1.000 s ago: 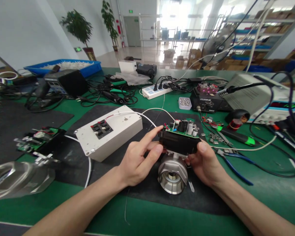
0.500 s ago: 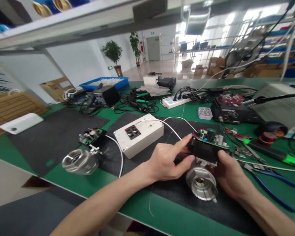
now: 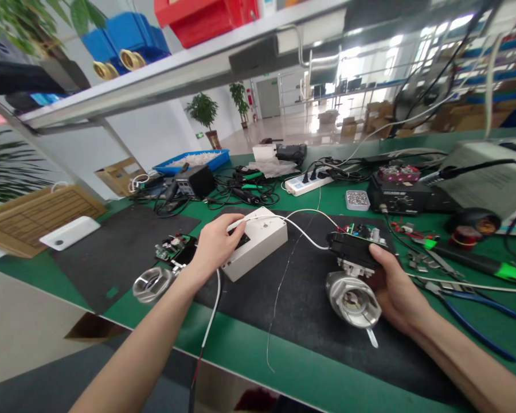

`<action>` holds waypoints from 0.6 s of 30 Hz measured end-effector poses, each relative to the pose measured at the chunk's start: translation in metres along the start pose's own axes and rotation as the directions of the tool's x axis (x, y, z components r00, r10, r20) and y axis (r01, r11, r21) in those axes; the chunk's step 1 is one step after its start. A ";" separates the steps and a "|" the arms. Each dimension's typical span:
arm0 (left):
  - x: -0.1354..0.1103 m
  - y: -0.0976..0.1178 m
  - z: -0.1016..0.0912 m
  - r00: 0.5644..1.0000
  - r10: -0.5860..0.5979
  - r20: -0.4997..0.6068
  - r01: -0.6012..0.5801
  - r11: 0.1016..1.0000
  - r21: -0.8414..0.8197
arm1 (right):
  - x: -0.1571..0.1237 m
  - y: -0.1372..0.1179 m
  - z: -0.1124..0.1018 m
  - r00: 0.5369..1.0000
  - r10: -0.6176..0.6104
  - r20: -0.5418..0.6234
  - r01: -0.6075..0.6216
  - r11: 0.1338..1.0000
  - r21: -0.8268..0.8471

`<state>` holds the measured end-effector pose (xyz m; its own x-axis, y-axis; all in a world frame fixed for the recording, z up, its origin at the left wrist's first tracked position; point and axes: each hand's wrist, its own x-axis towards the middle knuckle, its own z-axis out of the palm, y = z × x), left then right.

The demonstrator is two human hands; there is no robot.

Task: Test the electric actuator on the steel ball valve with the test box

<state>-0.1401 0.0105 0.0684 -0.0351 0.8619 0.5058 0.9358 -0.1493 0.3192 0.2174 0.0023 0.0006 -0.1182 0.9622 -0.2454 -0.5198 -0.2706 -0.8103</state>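
Observation:
My right hand (image 3: 398, 292) grips a motorised ball valve (image 3: 355, 255), a black actuator with an exposed circuit board on top and a shiny metal valve body below. My left hand (image 3: 217, 241) is over the left end of a white switch box (image 3: 262, 249). Its fingers are bent and close together at the black switches, partly hiding them, and what they pinch, if anything, is hidden. A white cable (image 3: 303, 232) runs from the box area to the actuator's board. Behind my left forearm lies a second valve body (image 3: 152, 285) beside another circuit board (image 3: 172, 248).
Blue-handled pliers (image 3: 468, 321) and a green-and-black tool (image 3: 477, 261) lie at the right. A small box of screws (image 3: 358, 200), a power strip (image 3: 307, 182) and a soldering station (image 3: 398, 195) stand farther back. A shelf (image 3: 189, 71) crosses overhead. Thin wire lies on the black mat.
My left hand has left the actuator and moved left to the switch box. My right hand still holds the valve, now tilted somewhat differently. The view has turned left.

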 end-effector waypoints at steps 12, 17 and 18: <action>0.036 0.002 0.023 0.962 0.090 0.259 -0.136 0.977 0.165 | 0.002 -0.004 0.003 0.999 0.040 0.023 -0.041 0.998 0.053; 0.033 0.004 0.030 0.974 0.080 0.212 -0.123 0.972 0.201 | 0.005 -0.003 0.001 0.998 0.012 0.061 -0.015 0.998 0.054; 0.033 0.004 0.029 0.975 0.083 0.207 -0.126 0.971 0.202 | 0.006 -0.003 0.000 0.998 0.007 0.067 -0.011 0.998 0.058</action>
<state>-0.1267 0.0522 0.0627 0.1162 0.9281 0.3539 0.9842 -0.1556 0.0848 0.2178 0.0085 0.0016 -0.1788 0.9601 -0.2151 -0.5663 -0.2792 -0.7755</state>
